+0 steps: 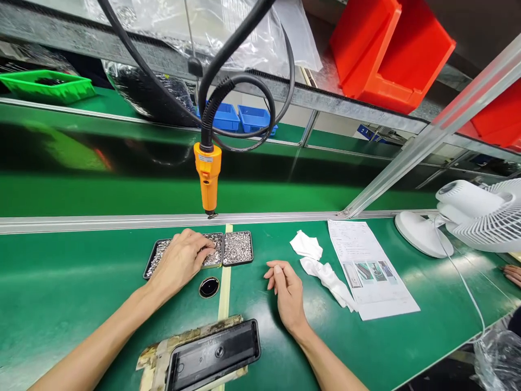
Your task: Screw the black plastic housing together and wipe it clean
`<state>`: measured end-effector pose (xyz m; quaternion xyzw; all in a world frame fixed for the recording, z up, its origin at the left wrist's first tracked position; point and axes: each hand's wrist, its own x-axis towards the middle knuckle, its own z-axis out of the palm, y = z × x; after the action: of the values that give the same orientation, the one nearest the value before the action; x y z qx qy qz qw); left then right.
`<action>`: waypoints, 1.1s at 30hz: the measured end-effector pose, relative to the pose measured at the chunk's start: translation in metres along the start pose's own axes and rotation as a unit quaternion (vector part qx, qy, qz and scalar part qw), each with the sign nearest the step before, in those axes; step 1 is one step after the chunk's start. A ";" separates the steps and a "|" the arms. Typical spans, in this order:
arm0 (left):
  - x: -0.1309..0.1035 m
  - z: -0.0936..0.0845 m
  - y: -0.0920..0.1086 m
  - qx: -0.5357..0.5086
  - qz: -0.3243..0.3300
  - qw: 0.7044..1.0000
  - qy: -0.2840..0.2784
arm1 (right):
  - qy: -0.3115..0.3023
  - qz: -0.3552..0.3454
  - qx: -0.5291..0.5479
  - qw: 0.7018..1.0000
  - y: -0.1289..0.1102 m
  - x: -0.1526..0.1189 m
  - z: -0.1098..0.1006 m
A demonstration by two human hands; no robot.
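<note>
My left hand (181, 258) reaches over the small black trays of metal parts, its thumb and fingers pinched together at the middle tray (218, 251). Whatever sits between those fingertips is too small to make out. To its right lies another tray (238, 248) full of tiny shiny pieces. My right hand (288, 290) hovers or rests above the green bench, fingers loosely curled, with nothing visible in them. Below the trays is a round dish of dark liquid (209, 287). Nearest me, a long black plastic housing (215, 353) lies tilted on a taped fixture (157, 355).
An orange electric screwdriver (208, 176) hangs on a black cable above the trays. White cloths (307, 245) and a printed sheet (372, 271) lie right of my right hand. A white fan (468, 212) stands farther right, near another person's hand (513, 273). Red bins (386, 54) sit overhead.
</note>
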<state>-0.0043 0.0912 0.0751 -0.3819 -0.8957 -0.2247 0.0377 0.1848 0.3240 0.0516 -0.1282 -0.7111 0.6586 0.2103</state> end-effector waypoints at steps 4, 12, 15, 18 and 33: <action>0.000 -0.001 0.001 -0.022 -0.012 1.000 0.011 | -0.006 0.001 -0.011 1.000 -0.003 0.000 0.001; -0.028 -0.030 0.027 -0.142 -0.123 0.980 0.061 | -0.008 0.002 -0.020 1.000 -0.005 0.000 0.001; -0.056 -0.044 0.043 -0.188 -0.187 0.963 0.050 | -0.008 0.001 -0.025 1.000 -0.006 -0.001 0.001; -0.084 -0.054 0.060 -0.263 -0.213 0.941 0.007 | -0.008 0.001 -0.029 1.000 -0.007 -0.001 0.002; -0.121 -0.054 0.077 -0.298 -0.153 0.939 -0.076 | 0.000 -0.007 -0.043 0.999 -0.008 -0.001 0.003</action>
<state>0.1294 0.0344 0.1233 -0.2497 -0.8357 -0.4547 -0.1805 0.1851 0.3200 0.0589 -0.1322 -0.7397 0.6257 0.2094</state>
